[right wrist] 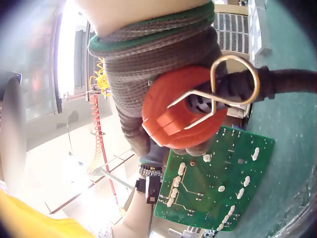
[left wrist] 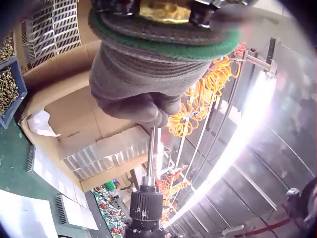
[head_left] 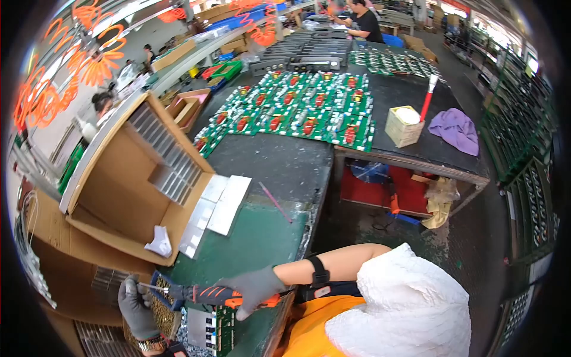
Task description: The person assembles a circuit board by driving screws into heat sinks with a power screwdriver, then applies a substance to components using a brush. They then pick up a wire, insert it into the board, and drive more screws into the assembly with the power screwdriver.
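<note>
My gloved right hand (head_left: pixel 257 290) grips an orange-and-black electric screwdriver (head_left: pixel 214 296), held level across the bench. Its cord and a wire hanging loop (right wrist: pixel 237 79) show at the rear end in the right wrist view. The gloved left hand (head_left: pixel 135 309) pinches the tip of the screwdriver bit (left wrist: pixel 151 153); the fingers hide the very end. Below the screwdriver lies a green circuit board (right wrist: pixel 218 183) beside a pale metal part (head_left: pixel 201 327). Close to the left hand is a blue tray (left wrist: pixel 20 84) of brass-coloured screws (left wrist: pixel 6 91).
A tilted cardboard box (head_left: pixel 113 184) with finned metal parts stands at left, white blocks (head_left: pixel 229 205) beside it. Rows of circuit boards (head_left: pixel 291 104) cover the far bench. A square container (head_left: pixel 404 132), a brush (head_left: pixel 428 98) and a purple cloth (head_left: pixel 455 131) sit at right.
</note>
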The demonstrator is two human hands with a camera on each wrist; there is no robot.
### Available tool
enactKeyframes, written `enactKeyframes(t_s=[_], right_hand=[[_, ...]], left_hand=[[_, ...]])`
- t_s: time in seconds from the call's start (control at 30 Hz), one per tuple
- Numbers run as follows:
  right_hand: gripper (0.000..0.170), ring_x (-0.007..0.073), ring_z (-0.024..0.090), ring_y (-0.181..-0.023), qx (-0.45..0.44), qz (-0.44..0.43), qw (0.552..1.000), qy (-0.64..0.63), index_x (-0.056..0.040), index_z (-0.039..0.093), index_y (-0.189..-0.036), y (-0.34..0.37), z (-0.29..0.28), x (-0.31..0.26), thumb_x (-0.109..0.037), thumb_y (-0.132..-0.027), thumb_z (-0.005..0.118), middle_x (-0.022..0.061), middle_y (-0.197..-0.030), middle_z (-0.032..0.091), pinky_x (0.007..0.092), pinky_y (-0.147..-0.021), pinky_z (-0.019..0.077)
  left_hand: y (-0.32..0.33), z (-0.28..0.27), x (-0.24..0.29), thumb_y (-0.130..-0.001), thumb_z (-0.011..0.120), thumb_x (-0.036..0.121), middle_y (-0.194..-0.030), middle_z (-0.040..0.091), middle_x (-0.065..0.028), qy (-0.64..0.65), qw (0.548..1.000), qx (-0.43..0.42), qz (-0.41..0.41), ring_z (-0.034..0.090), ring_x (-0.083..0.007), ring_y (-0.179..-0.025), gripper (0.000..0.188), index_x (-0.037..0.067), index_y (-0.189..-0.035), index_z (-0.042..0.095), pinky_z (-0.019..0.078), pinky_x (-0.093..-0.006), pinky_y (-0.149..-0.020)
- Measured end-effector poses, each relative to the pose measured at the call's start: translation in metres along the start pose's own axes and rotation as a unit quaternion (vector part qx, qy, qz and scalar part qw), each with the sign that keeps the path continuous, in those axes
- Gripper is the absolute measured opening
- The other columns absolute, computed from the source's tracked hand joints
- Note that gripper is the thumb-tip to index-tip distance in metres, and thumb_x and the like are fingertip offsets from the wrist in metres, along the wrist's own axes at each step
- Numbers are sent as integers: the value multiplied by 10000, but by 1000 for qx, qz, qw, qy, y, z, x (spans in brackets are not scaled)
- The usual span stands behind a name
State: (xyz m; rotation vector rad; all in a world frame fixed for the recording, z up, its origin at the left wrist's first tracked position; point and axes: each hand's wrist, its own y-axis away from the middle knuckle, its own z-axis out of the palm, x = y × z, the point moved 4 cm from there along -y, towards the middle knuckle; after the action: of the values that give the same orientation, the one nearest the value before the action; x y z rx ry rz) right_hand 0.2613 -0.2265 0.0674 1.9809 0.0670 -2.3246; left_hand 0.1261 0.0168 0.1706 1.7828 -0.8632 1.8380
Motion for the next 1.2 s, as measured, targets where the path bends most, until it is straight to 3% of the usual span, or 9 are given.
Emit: enactKeyframes(t_s=[0.37, 0.43, 0.7, 0.73, 0.83, 0.93, 1.03, 1.1, 1.2], right_hand=[[910, 165, 548, -575, -8, 31, 999, 3, -46, 225, -1455, 0, 2, -8, -140, -714, 744, 77, -803, 534, 302, -508, 468], [851, 169, 551, -549, -1, 23, 1000, -9, -73, 298, -1406, -2, 2, -3, -129, -681, 741, 83, -827, 548, 305, -471, 465], [963, 185, 590, -688, -16, 50, 998, 23, -32, 191, -1473, 9, 0, -15, -112, -696, 756, 115, -898, 561, 300, -582, 500], [963, 185, 590, -688, -13, 50, 998, 22, -32, 191, -1473, 6, 0, -9, -112, -696, 756, 115, -898, 561, 300, -582, 500], [714, 127, 541, -660, -10, -63, 998, -19, -70, 363, -1242, -27, -2, 35, -118, -683, 805, 35, -828, 524, 277, -544, 478], [549, 88, 509, -642, -9, -138, 989, -45, -96, 478, -1088, -43, -8, 48, -122, -675, 837, -18, -782, 499, 261, -519, 463], [864, 186, 589, -686, 22, -107, 988, 112, -76, 314, -1397, -49, -14, 54, -196, -681, 782, 80, -932, 582, 310, -573, 498], [545, 97, 504, -638, -35, -158, 986, -35, -85, 479, -1089, -56, -6, 61, -127, -679, 836, -14, -796, 509, 264, -536, 472], [533, 98, 517, -648, -13, -164, 986, -20, -83, 497, -1095, -44, -4, 47, -129, -683, 833, -8, -810, 524, 265, -526, 469]], left_hand=[[9, 14, 30, -926, 600, 140, -738, 522, 35, -109, 991, 45, -69, 443, -63, -582, 164, 44, -1042, 664, 362, -197, -515], [4, 6, 30, -946, 544, 75, -776, 520, 16, -312, 946, -50, 75, 460, -69, -613, 182, 22, -1087, 646, 368, -204, -519], [7, 14, 34, -922, 503, -12, -790, 511, 3, -424, 870, -95, 233, 473, -91, -627, 253, 16, -1147, 614, 383, -235, -511], [5, 7, 28, -945, 532, 63, -735, 501, 19, -311, 949, -47, 37, 460, -76, -592, 129, 23, -1021, 628, 361, -227, -485], [7, 13, 26, -980, 539, 175, -668, 466, 45, -139, 985, 21, -103, 415, -52, -543, 169, 69, -859, 589, 324, -205, -470], [9, 15, 29, -992, 543, 273, -622, 437, 65, -165, 984, 28, -61, 375, -32, -510, 273, 120, -767, 526, 292, -189, -458], [6, 13, 30, -989, 550, 269, -629, 442, 63, -146, 984, 28, -98, 374, -32, -509, 256, 105, -792, 542, 292, -189, -453], [5, 13, 33, -988, 551, 271, -628, 443, 64, -174, 980, 9, -95, 374, -30, -507, 246, 97, -814, 558, 292, -187, -451], [7, 15, 40, -988, 550, 278, -639, 448, 61, -211, 973, -28, -93, 386, -31, -520, 238, 81, -860, 590, 298, -195, -451]])
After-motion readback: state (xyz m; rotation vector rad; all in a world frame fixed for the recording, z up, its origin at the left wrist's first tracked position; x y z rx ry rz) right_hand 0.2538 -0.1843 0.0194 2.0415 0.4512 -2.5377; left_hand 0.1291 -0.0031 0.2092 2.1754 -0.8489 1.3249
